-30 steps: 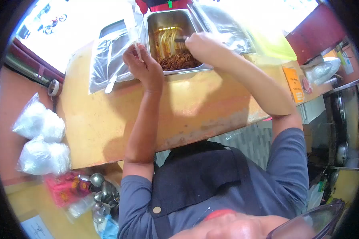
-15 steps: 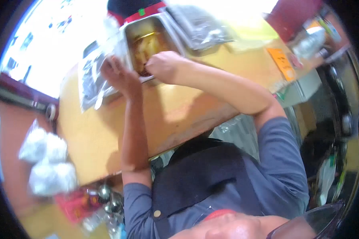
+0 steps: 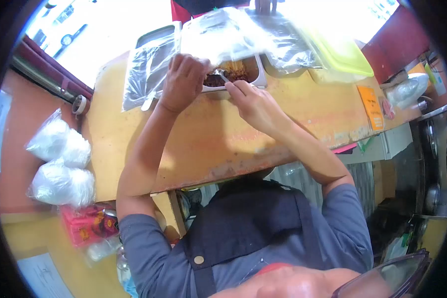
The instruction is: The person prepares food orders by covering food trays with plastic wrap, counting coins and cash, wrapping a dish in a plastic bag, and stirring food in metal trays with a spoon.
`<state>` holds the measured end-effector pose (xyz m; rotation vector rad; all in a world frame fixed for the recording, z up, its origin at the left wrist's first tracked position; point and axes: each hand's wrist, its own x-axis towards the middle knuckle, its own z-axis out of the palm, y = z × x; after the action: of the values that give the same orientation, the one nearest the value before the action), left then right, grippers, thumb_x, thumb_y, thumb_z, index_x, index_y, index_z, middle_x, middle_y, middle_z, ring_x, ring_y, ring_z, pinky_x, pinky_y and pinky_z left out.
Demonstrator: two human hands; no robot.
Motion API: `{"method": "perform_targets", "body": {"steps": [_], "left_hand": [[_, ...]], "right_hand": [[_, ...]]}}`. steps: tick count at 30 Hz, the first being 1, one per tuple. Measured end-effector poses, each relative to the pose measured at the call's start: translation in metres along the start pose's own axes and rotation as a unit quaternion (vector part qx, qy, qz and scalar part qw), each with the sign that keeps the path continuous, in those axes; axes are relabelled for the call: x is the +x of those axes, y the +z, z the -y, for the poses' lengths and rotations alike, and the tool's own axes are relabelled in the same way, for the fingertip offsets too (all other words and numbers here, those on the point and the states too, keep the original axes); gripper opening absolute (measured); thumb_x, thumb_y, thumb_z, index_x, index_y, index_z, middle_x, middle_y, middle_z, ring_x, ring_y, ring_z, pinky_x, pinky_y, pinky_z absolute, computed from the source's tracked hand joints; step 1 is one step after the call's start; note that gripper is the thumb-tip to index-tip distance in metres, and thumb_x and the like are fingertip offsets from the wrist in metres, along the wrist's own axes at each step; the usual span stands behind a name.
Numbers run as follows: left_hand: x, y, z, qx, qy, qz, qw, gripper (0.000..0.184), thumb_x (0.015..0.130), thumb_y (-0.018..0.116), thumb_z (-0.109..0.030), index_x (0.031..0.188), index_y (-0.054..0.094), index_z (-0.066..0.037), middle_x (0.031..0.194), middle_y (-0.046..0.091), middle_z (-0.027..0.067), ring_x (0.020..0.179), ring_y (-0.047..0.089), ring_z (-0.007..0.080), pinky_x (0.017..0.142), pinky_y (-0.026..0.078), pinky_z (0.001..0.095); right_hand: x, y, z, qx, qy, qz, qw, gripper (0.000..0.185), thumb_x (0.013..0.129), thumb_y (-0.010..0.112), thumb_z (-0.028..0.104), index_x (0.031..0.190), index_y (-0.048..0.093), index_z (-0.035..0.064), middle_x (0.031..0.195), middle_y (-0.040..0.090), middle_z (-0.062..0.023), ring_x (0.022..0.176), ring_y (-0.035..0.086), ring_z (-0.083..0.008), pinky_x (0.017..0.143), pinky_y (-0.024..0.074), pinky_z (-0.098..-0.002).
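A metal food tray (image 3: 262,79) sits at the far side of the table, holding dark, reddish-brown food and a yellowish piece (image 3: 233,67). Clear plastic sheet (image 3: 218,37) lies over its far part. My left hand (image 3: 184,82) is at the tray's left corner, fingers curled in on the plastic's near edge. At the near rim, my right hand (image 3: 256,104) grips the handle of a metal utensil (image 3: 222,75) reaching into the food; its working end is too small to name.
Plastic-covered trays stand left (image 3: 151,67) and right (image 3: 283,42) of the food tray. A yellow-green lid (image 3: 340,52) and an orange card (image 3: 370,107) lie to the right. White bundles in plastic bags (image 3: 62,159) hang at left. Part of a person shows beyond the table.
The plastic sheet now covers the far part of the tray, which was uncovered before. My right hand has turned and now shows a utensil handle. The view has shifted.
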<state>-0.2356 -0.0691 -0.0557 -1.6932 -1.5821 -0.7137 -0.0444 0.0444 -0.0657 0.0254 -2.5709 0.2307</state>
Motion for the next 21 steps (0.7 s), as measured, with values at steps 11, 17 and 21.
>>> {"method": "perform_targets", "body": {"steps": [11,17,21], "left_hand": [[-0.018,-0.005,-0.003,0.013,0.049,0.138,0.989,0.027,0.077,0.063,-0.021,0.103,0.058,-0.017,0.096,0.051,0.0011,0.099,0.048,0.0202,0.085,0.038,0.0379],[-0.016,-0.020,-0.012,0.011,0.018,0.194,0.981,0.037,0.081,0.064,-0.027,0.115,0.055,-0.016,0.100,0.052,0.0014,0.102,0.048,0.0220,0.086,0.039,0.0388],[-0.021,-0.020,-0.019,-0.017,-0.040,0.151,0.988,0.032,0.083,0.063,-0.025,0.112,0.060,-0.013,0.099,0.056,0.0023,0.099,0.052,0.0225,0.086,0.042,0.0377]], "right_hand": [[-0.003,0.003,0.002,-0.012,-0.010,-0.001,1.000,0.023,0.084,0.057,0.011,0.106,0.057,0.0046,0.093,0.055,-0.0108,0.080,0.061,-0.0293,0.063,0.0511,-0.0393],[-0.008,-0.012,-0.010,0.003,0.008,-0.051,0.999,0.028,0.082,0.062,0.013,0.110,0.058,0.0101,0.101,0.057,-0.0103,0.083,0.061,-0.0289,0.066,0.0522,-0.0365],[-0.019,-0.027,-0.027,-0.065,0.081,-0.082,0.991,0.028,0.081,0.065,0.014,0.108,0.062,0.0112,0.097,0.059,-0.0084,0.083,0.062,-0.0265,0.070,0.0515,-0.0367]]}}
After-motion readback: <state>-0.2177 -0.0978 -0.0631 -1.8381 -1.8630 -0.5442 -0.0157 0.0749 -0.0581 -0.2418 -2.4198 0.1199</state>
